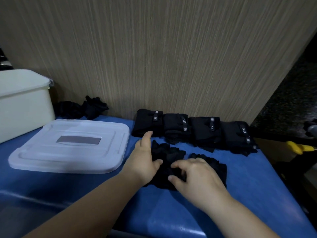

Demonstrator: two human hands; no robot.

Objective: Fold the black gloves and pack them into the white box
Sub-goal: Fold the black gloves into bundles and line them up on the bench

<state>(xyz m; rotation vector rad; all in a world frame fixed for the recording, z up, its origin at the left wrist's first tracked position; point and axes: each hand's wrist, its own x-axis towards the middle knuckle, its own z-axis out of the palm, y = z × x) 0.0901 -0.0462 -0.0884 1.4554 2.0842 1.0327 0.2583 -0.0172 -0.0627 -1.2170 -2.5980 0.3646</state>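
Closest to us, our two bare forearms reach in from the bottom edge over the blue table [171, 212] and meet on a pair of black gloves [169, 156] lying crumpled near the middle of the surface, one glove partly under each hand. Our right hand [193, 174] sits on top of the fabric with its fingers curled, fingertips and thumb bunching the cloth between them. Our left hand [145, 157] lies at the gloves' left edge, its forefinger stretched out straight towards the wall and its thumb resting on the cloth. The other fingers are hidden, so we cannot tell whether that hand grips or only steadies. The two hands are close together, thumbs nearly touching. Beyond them, four folded gloves [204, 131] stand side by side in a row against the wood-grain panel [154, 48], each showing a small strap with pale lettering. The forefinger tip almost reaches the leftmost one. To the left, a translucent lid [72, 160] lies flat on the table, a grey label at its centre. Behind the lid stands the white box [22, 107], at the table's far left. Between the box and the panel we see a heap of loose gloves [84, 107], not folded. A yellow object [295, 146] shows off the right edge; we cannot make out what it is.
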